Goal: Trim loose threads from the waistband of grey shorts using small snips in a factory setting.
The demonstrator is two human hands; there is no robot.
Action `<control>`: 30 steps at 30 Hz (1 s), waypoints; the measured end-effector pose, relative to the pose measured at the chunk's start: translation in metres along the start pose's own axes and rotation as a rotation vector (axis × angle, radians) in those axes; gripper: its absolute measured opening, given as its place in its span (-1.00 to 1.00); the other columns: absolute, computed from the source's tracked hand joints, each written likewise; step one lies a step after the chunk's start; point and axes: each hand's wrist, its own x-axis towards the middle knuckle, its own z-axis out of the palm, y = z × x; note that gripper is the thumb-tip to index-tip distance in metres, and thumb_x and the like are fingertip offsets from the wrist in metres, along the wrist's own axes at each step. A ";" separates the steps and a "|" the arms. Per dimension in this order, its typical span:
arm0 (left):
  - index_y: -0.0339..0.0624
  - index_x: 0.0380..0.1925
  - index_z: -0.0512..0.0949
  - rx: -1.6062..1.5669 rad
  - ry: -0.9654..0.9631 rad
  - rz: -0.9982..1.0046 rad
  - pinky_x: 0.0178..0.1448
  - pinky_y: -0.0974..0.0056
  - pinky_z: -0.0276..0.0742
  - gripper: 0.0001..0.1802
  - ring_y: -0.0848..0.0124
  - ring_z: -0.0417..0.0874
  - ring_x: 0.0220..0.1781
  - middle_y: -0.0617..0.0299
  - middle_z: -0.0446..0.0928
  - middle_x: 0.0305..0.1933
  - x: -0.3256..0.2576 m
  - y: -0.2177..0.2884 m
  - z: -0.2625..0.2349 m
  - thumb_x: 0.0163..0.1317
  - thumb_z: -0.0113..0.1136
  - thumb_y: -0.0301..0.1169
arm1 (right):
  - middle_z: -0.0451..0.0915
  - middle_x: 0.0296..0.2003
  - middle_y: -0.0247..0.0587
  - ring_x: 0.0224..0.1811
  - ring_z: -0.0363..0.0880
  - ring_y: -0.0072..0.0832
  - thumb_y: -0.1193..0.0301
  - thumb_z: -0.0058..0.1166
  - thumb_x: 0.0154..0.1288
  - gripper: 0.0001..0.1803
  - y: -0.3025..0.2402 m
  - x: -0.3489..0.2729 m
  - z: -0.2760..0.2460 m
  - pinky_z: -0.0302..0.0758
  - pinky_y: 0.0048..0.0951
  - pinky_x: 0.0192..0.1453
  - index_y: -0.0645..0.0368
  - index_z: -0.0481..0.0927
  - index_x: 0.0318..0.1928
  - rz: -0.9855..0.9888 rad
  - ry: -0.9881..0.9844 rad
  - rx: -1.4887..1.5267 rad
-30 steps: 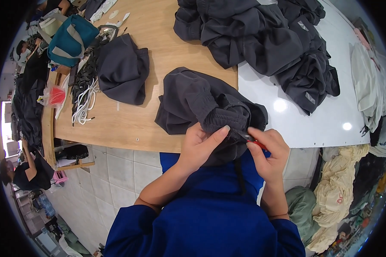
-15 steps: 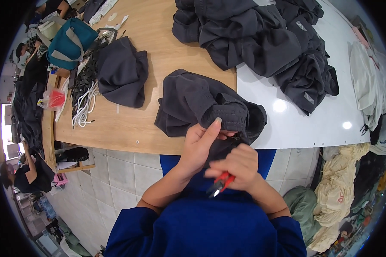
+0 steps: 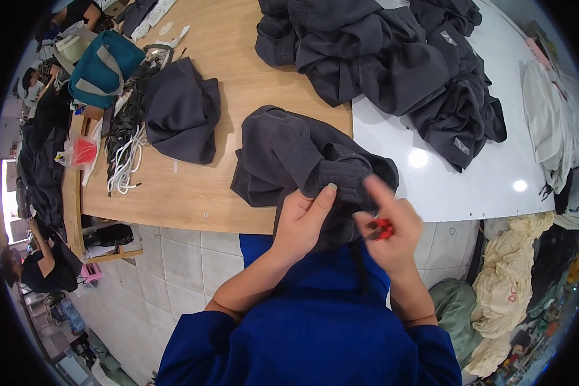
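Dark grey fabric garment (image 3: 267, 157), stitched waistband toward the person, sits mostly on the wood-coloured tabletop (image 3: 228, 193) at its near edge. Clock centred there, 12 = far side.

Left hand (image 3: 305, 219), 5 o'clock: pinching the waistband, thumb on top. Right hand (image 3: 392, 225), 4 o'clock: closed around a red-handled tool (image 3: 383, 229), index finger extended; motion blur, can't tell if the fingertip touches cloth.

10 o'clock: folded dark grey bundle (image 3: 182, 116); beyond it, teal bag (image 3: 96, 80) with grey straps, contents not visible. 9: white cord (image 3: 128, 166), then clear plastic bag (image 3: 82, 153) with something red inside. 8: under-table shelf (image 3: 123, 255) holding a black item (image 3: 116, 234). 1–2: dark grey garment pile (image 3: 383, 61).
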 end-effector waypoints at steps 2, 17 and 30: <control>-0.34 -0.07 0.49 0.003 0.009 0.007 0.08 0.44 0.35 -0.70 0.56 0.49 -0.09 0.26 0.55 -0.11 0.000 0.001 0.000 0.38 -0.08 -0.34 | 0.38 -0.72 -0.45 -0.70 0.32 -0.53 0.31 0.39 -0.17 -0.69 0.003 -0.001 0.004 0.15 -0.49 -0.52 0.06 0.65 -0.33 -0.431 -0.275 -0.094; -0.35 -0.03 0.47 -0.013 -0.058 -0.001 0.11 0.42 0.35 -0.70 0.54 0.48 -0.04 0.22 0.53 -0.06 -0.003 0.000 -0.013 0.37 -0.08 -0.37 | 0.44 -0.53 -0.42 -0.53 0.33 -0.51 0.32 0.30 -0.13 -0.54 0.013 0.009 -0.011 0.15 -0.50 -0.31 0.09 0.62 -0.10 -0.345 -0.115 -0.190; -0.36 -0.04 0.47 0.011 -0.074 0.005 0.11 0.42 0.34 -0.71 0.53 0.47 -0.05 0.23 0.53 -0.07 -0.004 0.000 -0.016 0.37 -0.07 -0.38 | 0.39 -0.56 -0.49 -0.54 0.26 -0.56 0.28 0.30 -0.13 -0.60 0.007 0.016 -0.016 0.07 -0.50 -0.32 -0.03 0.66 -0.16 -0.405 -0.107 -0.315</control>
